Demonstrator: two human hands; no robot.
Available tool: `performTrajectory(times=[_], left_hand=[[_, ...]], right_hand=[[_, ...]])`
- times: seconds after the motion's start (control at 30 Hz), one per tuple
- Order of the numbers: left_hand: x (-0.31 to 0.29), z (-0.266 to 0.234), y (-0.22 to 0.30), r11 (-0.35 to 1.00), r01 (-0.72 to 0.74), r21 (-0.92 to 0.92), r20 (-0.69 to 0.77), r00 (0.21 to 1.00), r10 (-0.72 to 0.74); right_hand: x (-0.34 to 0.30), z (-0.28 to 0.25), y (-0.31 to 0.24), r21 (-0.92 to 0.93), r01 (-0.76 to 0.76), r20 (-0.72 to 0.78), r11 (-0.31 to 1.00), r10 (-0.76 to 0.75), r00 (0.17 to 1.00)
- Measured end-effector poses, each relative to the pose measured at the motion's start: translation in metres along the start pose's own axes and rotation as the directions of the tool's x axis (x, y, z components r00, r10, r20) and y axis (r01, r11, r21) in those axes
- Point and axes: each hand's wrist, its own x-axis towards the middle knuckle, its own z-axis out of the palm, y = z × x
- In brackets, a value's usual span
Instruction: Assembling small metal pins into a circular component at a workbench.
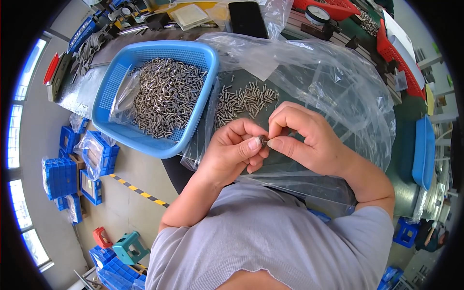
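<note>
My left hand (238,147) and my right hand (304,137) meet over the near edge of the bench. Between the left thumb and fingers is a small metal part (263,139), mostly covered by the fingertips. The right thumb and forefinger pinch at its other side; what they grip there is too small to make out. Just beyond the hands lies a loose pile of small metal pins (246,100) on the bench. To the left, a blue plastic basket (104,104) holds a large heap of similar pins (166,96) and a clear plastic bag (124,101).
Clear plastic sheeting (338,82) spreads over the bench to the right. A black phone (247,20) lies at the back, near a dial gauge (317,15). Red baskets (398,63) stand at the right, a blue tray (423,152) beyond. Blue crates (60,176) sit on the floor at left.
</note>
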Motion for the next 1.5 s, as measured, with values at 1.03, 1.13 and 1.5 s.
performTrajectory(times=[1.03,1.13,1.5], left_hand=[[-0.002,-0.005,0.0,0.986,-0.097,-0.133,-0.053,0.994,0.091],[-0.003,-0.007,0.0,0.977,-0.105,-0.187,-0.036,0.994,0.1],[-0.002,-0.009,0.001,0.973,-0.126,-0.193,0.014,0.991,0.131]], right_hand=[[0.017,0.003,0.03,-0.229,0.13,-0.192,0.965,-0.175,0.966],[0.023,0.005,0.042,-0.57,0.157,-0.168,0.807,-0.301,0.939],[0.022,0.001,0.054,-0.569,0.211,-0.058,0.795,-0.295,0.954]])
